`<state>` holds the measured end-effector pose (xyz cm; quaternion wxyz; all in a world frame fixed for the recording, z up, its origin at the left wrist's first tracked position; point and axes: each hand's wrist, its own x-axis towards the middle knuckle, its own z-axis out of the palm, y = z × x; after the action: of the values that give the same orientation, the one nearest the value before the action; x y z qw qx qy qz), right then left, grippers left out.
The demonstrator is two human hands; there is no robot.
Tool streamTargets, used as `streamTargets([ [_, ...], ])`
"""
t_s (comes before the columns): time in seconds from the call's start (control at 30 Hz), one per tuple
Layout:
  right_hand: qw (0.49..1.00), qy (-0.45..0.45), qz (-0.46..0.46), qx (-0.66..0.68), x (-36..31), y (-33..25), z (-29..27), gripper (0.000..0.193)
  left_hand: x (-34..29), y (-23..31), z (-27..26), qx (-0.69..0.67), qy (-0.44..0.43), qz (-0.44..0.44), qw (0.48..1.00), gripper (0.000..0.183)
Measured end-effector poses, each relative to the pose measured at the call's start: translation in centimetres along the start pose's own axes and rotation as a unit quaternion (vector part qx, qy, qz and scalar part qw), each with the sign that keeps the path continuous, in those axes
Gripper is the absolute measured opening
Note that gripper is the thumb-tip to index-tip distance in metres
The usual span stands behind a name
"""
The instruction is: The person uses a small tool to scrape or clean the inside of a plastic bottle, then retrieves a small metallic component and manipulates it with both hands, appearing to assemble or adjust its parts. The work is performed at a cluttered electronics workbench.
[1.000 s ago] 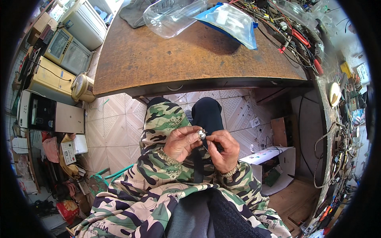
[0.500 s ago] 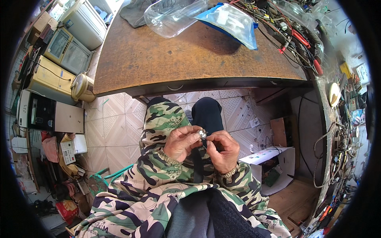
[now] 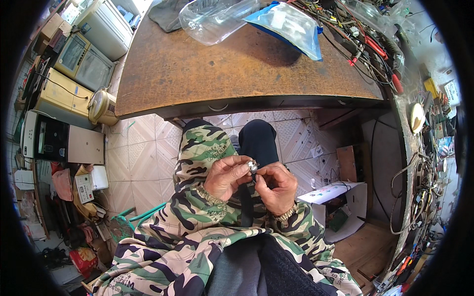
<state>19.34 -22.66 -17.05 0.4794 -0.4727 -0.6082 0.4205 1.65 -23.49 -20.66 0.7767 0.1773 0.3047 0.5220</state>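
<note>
Above my lap, my left hand (image 3: pixel 226 177) pinches a small silvery metal part (image 3: pixel 252 166) between thumb and fingertips. Its exact kind is too small to make out. Close against the part's right side is my right hand (image 3: pixel 277 185), with thumb and forefinger pressed together. Whatever those fingertips grip, perhaps a thin dark piece at the part, is hidden by the fingers. Both hands sit over my knees, short of the front edge of the wooden desk (image 3: pixel 237 69). Camouflage sleeves cover both forearms.
On the desk lie a clear plastic tray (image 3: pixel 215 22) and a blue-edged plastic pouch (image 3: pixel 289 27). Tangled wires (image 3: pixel 363 44) crowd its right side. An open white box (image 3: pixel 348 212) stands on the floor at right. A lidded cream pot (image 3: pixel 102 106) is at left.
Almost nothing differs. The fingers have shifted very slightly around the small metal part, and the whole view has moved a touch.
</note>
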Motion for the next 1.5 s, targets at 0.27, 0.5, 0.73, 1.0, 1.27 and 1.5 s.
streamTargets([
  [0.27,1.0,-0.009,0.0,0.018,-0.1,0.5,0.0,0.012,0.0,0.0,0.1,-0.011,-0.001,-0.006,1.0,0.028],
  [0.5,0.999,-0.025,0.012,0.044,-0.1,0.7,-0.1,0.012,0.0,0.0,-0.1,0.01,-0.01,0.01,1.0,0.028],
  [0.73,0.996,-0.027,0.032,0.082,-0.2,1.1,-0.1,0.011,0.0,0.1,0.2,0.01,-0.016,0.014,1.0,0.029],
  [1.0,0.988,-0.025,0.071,0.138,-0.5,1.8,0.0,0.009,0.0,0.0,-0.4,0.019,-0.034,0.017,0.999,0.031],
  [1.27,0.964,-0.044,0.148,0.216,-0.3,0.8,-0.2,0.007,0.0,0.1,-0.1,0.029,-0.02,0.014,0.999,0.029],
  [1.5,0.961,-0.043,0.146,0.229,-0.2,0.8,-0.1,0.007,-0.1,0.3,0.1,0.037,-0.03,0.018,0.999,0.032],
])
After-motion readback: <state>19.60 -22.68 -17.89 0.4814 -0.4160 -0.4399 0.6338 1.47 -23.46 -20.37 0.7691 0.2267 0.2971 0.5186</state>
